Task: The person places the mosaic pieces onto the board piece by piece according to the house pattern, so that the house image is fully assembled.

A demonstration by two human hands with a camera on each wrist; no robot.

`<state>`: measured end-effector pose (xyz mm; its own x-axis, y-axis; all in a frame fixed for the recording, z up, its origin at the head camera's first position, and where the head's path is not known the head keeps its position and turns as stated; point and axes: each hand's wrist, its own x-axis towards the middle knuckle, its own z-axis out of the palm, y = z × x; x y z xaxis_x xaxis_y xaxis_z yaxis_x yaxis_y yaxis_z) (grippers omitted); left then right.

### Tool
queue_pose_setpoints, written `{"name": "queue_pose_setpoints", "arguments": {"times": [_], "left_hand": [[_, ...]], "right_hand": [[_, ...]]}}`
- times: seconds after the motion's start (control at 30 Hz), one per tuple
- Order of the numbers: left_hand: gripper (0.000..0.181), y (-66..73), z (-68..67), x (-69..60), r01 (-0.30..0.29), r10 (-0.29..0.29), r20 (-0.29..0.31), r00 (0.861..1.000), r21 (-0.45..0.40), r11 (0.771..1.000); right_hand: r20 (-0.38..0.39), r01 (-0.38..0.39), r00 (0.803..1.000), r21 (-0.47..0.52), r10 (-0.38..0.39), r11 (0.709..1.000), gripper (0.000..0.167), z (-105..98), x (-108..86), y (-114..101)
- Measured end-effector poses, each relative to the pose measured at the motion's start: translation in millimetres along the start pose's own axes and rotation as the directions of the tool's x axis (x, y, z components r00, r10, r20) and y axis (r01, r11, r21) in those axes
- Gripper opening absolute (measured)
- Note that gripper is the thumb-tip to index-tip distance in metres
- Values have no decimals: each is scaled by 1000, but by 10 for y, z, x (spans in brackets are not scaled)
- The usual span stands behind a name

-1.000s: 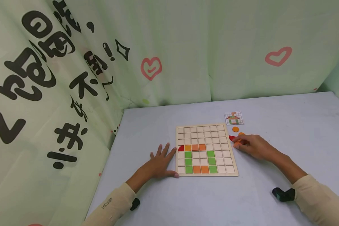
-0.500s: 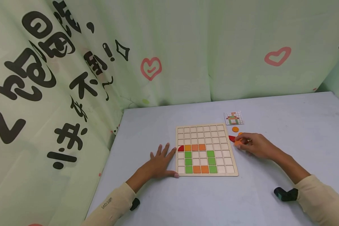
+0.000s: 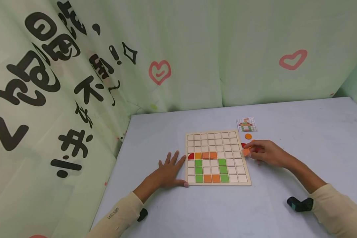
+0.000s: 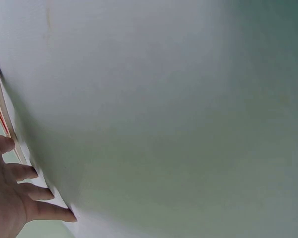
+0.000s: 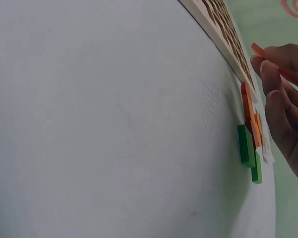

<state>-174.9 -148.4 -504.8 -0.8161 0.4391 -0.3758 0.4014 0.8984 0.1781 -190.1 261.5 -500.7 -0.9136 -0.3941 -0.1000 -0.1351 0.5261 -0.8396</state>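
Observation:
A wooden grid board (image 3: 248, 172) lies on the table, with green, orange and red pieces in its lower rows. My left hand (image 3: 168, 173) rests with fingers spread, touching the board's left edge; the left wrist view shows those spread fingers (image 4: 37, 192) too. Just off the board's right edge my right hand (image 3: 269, 153) pinches an orange square piece (image 3: 246, 152) between thumb and fingers. In the right wrist view the hand (image 5: 288, 89) holds this thin orange piece (image 5: 258, 50) above the table. A red piece (image 3: 243, 145) is partly hidden behind the fingers.
A small pattern card (image 3: 246, 124) lies beyond the board's upper right corner, with an orange round piece (image 3: 248, 136) below it. Green blocks (image 5: 246, 146) and orange pieces (image 5: 247, 103) lie beside the board under the right hand. A printed curtain (image 3: 193, 66) stands behind the table.
The right hand has picked up an orange square, which now shows at its fingertips near the board's edge. The left hand has stayed in place.

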Motion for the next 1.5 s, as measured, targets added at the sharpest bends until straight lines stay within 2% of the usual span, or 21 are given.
{"name": "queue_pose_setpoints", "arguments": {"times": [0.33,0.57,0.87,1.2,1.5], "left_hand": [[111,-7,11,-2,-2,2,0,1000,6,1000],[111,-4,9,0,1,-1,4,1000,12,1000],[111,-1,2,-4,-3,3,2,1000,8,1000],[112,-12,17,10,1,-1,-4,1000,9,1000],[111,3,4,-3,3,-3,-5,1000,6,1000]], "right_hand": [[19,14,1000,66,-15,998,34,74,24,-46],[15,-9,1000,45,9,999,34,148,76,-70],[-9,39,999,6,-39,999,31,230,141,-120],[-17,50,999,23,-50,998,29,315,205,-140],[-6,0,1000,4,0,1000,31,382,249,-178]]}}
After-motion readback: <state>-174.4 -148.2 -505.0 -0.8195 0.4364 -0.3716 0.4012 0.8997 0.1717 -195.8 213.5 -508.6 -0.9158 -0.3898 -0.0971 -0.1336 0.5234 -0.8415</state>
